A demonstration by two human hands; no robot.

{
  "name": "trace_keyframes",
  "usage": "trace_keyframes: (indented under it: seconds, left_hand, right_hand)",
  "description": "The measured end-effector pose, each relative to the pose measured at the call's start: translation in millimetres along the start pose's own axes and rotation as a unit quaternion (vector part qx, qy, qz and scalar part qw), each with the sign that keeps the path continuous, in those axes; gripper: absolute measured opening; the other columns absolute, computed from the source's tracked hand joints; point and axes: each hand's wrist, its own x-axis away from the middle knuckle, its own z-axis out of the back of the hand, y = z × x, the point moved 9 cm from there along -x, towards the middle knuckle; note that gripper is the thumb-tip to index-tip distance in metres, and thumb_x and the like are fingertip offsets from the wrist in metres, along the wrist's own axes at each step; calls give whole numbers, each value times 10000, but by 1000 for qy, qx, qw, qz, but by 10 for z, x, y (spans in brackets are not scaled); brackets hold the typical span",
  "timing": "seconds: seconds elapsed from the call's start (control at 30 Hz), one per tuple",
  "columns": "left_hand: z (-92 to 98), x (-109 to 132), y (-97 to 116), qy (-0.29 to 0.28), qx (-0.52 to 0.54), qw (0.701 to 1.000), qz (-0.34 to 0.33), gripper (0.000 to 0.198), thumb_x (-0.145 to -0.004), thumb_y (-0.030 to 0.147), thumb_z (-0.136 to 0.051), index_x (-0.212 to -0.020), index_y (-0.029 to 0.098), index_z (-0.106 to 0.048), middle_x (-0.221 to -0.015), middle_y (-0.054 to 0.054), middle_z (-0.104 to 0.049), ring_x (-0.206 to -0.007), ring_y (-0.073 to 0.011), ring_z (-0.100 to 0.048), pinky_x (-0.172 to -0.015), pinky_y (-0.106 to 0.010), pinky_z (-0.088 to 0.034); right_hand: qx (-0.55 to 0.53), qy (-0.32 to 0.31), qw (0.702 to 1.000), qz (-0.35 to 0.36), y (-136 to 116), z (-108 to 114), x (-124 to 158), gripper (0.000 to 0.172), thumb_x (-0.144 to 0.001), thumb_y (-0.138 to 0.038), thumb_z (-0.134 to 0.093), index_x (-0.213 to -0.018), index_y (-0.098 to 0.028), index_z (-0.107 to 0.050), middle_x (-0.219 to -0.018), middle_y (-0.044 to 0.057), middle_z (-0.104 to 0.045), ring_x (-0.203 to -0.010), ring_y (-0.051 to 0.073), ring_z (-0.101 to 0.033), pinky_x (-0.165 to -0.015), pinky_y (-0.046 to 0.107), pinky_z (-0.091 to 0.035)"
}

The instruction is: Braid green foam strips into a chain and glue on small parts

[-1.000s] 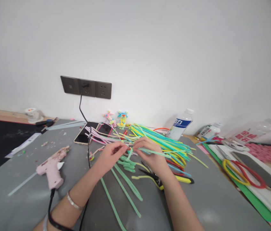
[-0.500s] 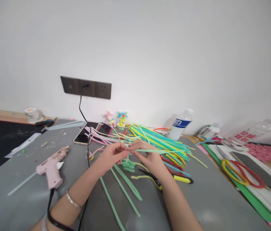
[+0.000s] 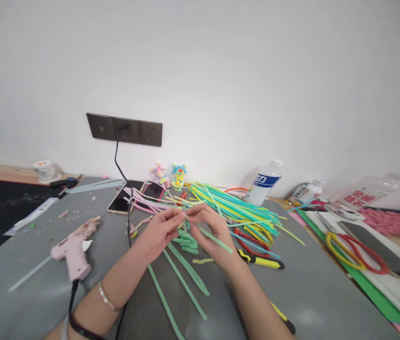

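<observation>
Grips of left hand (image 3: 160, 232) and right hand (image 3: 211, 227) were pinched tight, almost meeting, on a green stem (image 3: 219, 242), probably to steady its mostly hidden end, above loose green strands (image 3: 205, 290) on the surface (image 3: 320, 283).

Well behind our left fingers (image 3: 169, 220), we wear a narrow, shiny, silvery-white bracelet (image 3: 106, 297) that curves around the slim left forearm (image 3: 126, 275). Behind our right fingers (image 3: 203, 212), the right forearm (image 3: 253, 295) is bare and slender, narrowing toward them.
</observation>
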Motion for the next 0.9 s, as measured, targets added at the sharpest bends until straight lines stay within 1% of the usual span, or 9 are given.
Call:
trace_keyframes:
  seconds: [0.13,0.27,0.4,0.47,0.57,0.77,0.83,0.9]
  left_hand:
    - [0,-10,15,19,29,999,-25,294,-643,349,-848,-671,133,-651,-559,75,-372,-489,-38,-251,-425,-144,-251]
    - [6,-3,-8,47,69,996,-18,314,-612,342,-867,-637,135,-632,-518,88,-337,-469,-38,-245,-423,-147,-258]
    - [28,18,-37,62,111,992,-1,331,-582,336,-883,-632,144,-617,-510,91,-333,-472,-43,-264,-429,-151,-270]
    - [42,23,-44,65,119,991,3,347,-585,337,-880,-615,146,-593,-520,86,-347,-479,-45,-286,-432,-154,-276]
    - [37,19,-44,57,121,991,3,380,-599,347,-871,-584,149,-547,-523,82,-347,-479,-47,-291,-433,-159,-283]
    - [-5,15,11,47,116,992,-15,389,-605,329,-866,-586,150,-521,-531,79,-358,-487,-50,-290,-442,-162,-295]
    - [-21,17,30,38,110,993,-20,381,-626,316,-852,-587,151,-510,-541,77,-363,-490,-50,-289,-443,-162,-294]
    - [-31,20,41,29,103,994,-25,375,-650,307,-834,-588,153,-498,-550,75,-364,-496,-51,-296,-449,-163,-297]
  right_hand:
    - [30,25,999,20,-10,-34,9,154,-837,-57,-544,-811,-208,-566,-948,77,-618,-856,182,-623,-767,327,-499]
    - [44,37,998,36,-9,-66,32,167,-852,-46,-537,-857,-209,-576,-914,68,-623,-841,174,-631,-758,307,-509]
    - [69,20,997,32,-11,-116,74,166,-870,-89,-567,-982,-210,-580,-892,68,-653,-854,189,-644,-763,310,-527]
    - [92,4,996,22,13,-156,95,210,-861,-134,-615,-1052,-206,-568,-905,75,-660,-839,197,-646,-745,312,-536]
    - [107,4,994,22,44,-171,112,215,-866,-145,-622,-1067,-203,-571,-904,76,-662,-807,192,-650,-723,305,-544]
    - [85,31,995,31,24,-65,92,220,-879,-121,-599,-1075,-215,-634,-917,76,-700,-823,202,-664,-742,323,-540]
    - [69,44,996,20,14,-11,79,192,-877,-130,-607,-1039,-220,-659,-885,68,-707,-809,205,-666,-733,326,-535]
    - [59,71,996,6,16,60,71,133,-875,-143,-616,-962,-222,-678,-831,56,-706,-762,201,-662,-690,322,-526]
